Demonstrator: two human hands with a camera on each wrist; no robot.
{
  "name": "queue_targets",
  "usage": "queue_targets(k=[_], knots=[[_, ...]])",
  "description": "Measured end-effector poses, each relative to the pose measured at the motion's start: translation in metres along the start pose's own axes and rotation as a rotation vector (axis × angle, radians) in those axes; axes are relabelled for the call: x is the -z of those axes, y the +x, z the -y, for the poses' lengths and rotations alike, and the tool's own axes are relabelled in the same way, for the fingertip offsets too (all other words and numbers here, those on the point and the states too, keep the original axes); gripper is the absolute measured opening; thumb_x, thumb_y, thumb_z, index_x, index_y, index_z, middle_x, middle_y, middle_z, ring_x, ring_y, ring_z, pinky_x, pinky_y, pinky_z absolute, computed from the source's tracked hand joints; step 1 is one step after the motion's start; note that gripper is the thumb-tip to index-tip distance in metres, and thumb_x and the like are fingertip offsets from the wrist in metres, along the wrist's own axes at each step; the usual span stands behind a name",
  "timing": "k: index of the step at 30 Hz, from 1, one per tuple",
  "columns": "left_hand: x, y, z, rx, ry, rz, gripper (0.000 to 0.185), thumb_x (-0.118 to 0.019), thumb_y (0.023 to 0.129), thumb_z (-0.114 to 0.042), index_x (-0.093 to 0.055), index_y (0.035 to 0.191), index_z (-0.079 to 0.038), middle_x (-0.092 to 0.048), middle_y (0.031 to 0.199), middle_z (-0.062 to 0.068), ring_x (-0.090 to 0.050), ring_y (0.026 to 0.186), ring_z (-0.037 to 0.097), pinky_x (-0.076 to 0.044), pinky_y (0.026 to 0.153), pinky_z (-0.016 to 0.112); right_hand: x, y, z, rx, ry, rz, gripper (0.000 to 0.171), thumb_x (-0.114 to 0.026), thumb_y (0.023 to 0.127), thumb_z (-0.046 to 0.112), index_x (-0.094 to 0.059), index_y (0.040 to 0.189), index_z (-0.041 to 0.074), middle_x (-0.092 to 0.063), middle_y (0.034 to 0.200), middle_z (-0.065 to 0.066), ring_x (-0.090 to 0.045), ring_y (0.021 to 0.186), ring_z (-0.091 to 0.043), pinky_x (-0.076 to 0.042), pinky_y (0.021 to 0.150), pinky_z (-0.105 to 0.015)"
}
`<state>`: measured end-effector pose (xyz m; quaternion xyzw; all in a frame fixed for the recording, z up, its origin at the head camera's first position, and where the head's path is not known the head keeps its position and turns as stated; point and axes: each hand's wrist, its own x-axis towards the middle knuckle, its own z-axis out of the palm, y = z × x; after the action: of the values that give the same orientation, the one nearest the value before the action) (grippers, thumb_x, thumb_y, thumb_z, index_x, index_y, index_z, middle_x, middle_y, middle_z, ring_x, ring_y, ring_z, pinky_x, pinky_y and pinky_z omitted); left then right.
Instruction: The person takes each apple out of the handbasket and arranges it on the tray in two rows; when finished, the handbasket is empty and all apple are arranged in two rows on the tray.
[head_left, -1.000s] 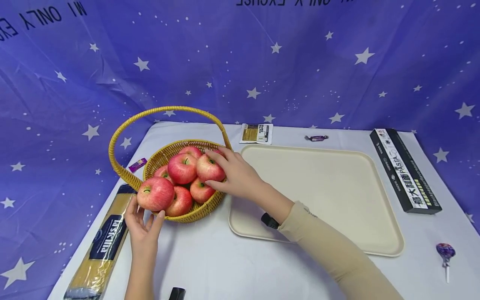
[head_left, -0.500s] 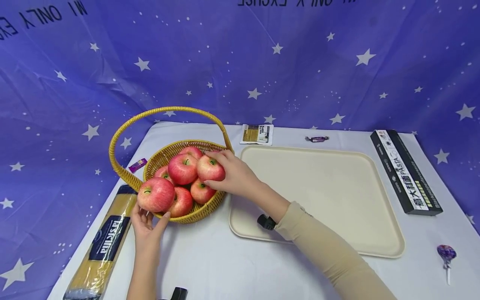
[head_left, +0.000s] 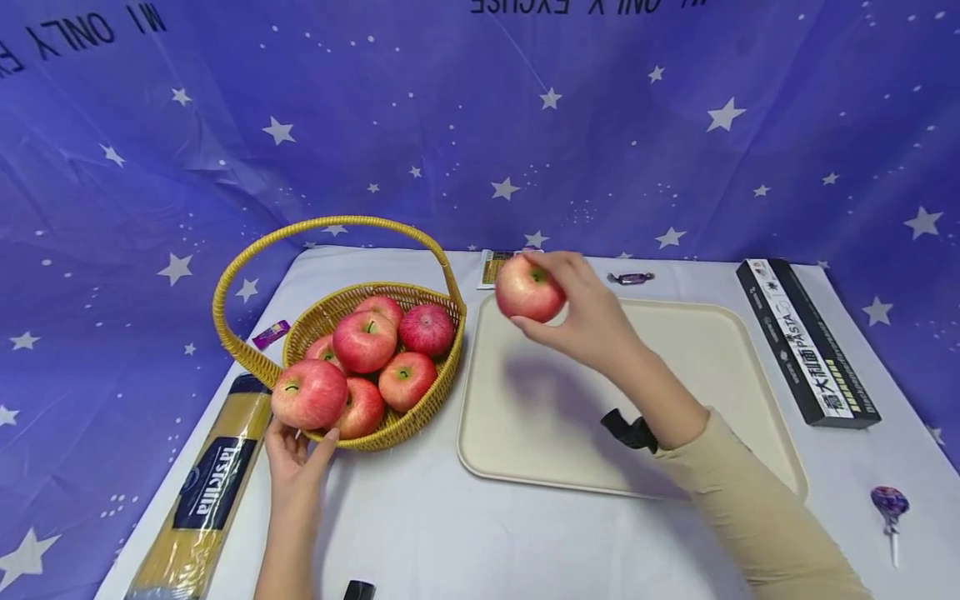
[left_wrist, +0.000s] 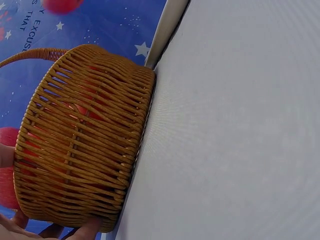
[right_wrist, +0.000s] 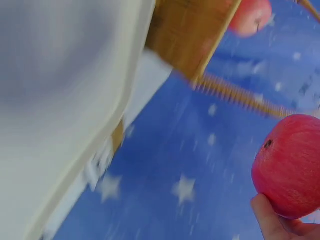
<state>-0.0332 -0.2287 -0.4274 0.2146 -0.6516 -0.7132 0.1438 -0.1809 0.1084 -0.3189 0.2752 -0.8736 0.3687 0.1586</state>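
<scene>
A woven yellow basket (head_left: pixel 390 425) with a tall handle holds several red apples (head_left: pixel 365 340) at the table's left. My right hand (head_left: pixel 570 308) grips one red apple (head_left: pixel 528 289) in the air over the far left corner of the cream tray (head_left: pixel 675 392). In the right wrist view that apple (right_wrist: pixel 290 165) rests on my fingertips (right_wrist: pixel 270 222), with the tray (right_wrist: pixel 60 100) below. My left hand (head_left: pixel 298 433) rests thumb and fingers against the basket's near wall, just under an apple (head_left: pixel 309 394) on the rim. The left wrist view shows the basket wall (left_wrist: pixel 85 140) and those fingers (left_wrist: pixel 85 229).
A spaghetti bag (head_left: pixel 202 500) lies at the front left and a black pasta box (head_left: pixel 806 350) at the right. A lollipop (head_left: pixel 890 508), two wrapped sweets (head_left: pixel 632 277) (head_left: pixel 272 333) and a small packet (head_left: pixel 495 265) lie around. A blue starred cloth hangs behind.
My right hand has lifted one apple out of the basket and carried it right, over the tray's far left corner. The left hand has stayed at the basket.
</scene>
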Motion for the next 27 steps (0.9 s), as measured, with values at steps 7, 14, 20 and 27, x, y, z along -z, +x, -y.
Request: queue_targets(k=[7,14,20,27], knots=[[0.0,0.0,-0.001,-0.001,-0.011,-0.004,0.075,-0.06,0.092,0.001,-0.014,0.149,-0.015,-0.016,0.151,0.01,-0.011,0.144,0.023,-0.025,0.112,0.026,0.067,-0.031,-0.057,-0.174,-0.146,-0.071,0.074,-0.083,0.074,0.029,-0.051,0.138,0.014,-0.049,0.13,-0.015,-0.046,0.119,-0.033,-0.042,0.093,-0.058],[-0.001,0.001,0.001,0.004,-0.012,-0.016,0.075,-0.06,0.092,0.002,-0.015,0.149,-0.016,-0.016,0.15,0.01,-0.012,0.143,0.022,-0.024,0.113,0.027,0.103,-0.064,-0.128,-0.407,-0.181,-0.013,0.083,-0.081,0.076,0.036,-0.043,0.142,0.004,-0.045,0.133,-0.027,-0.04,0.12,-0.044,-0.036,0.093,-0.062],[0.0,0.002,0.001,0.013,-0.015,-0.024,0.075,-0.06,0.092,0.003,-0.014,0.149,-0.016,-0.016,0.15,0.01,-0.013,0.143,0.022,-0.024,0.113,0.028,0.104,-0.088,-0.175,-0.535,-0.224,0.077,0.087,-0.078,0.079,0.04,-0.037,0.141,-0.006,-0.043,0.127,-0.034,-0.039,0.115,-0.05,-0.035,0.092,-0.065],[0.0,0.001,0.001,0.031,-0.001,-0.014,0.078,-0.061,0.092,-0.001,-0.011,0.15,-0.016,-0.012,0.154,0.011,-0.01,0.145,0.023,-0.022,0.114,0.029,0.104,-0.1,-0.202,-0.603,-0.267,0.095,0.089,-0.075,0.082,0.042,-0.033,0.142,-0.008,-0.04,0.126,-0.039,-0.038,0.114,-0.054,-0.033,0.094,-0.069]])
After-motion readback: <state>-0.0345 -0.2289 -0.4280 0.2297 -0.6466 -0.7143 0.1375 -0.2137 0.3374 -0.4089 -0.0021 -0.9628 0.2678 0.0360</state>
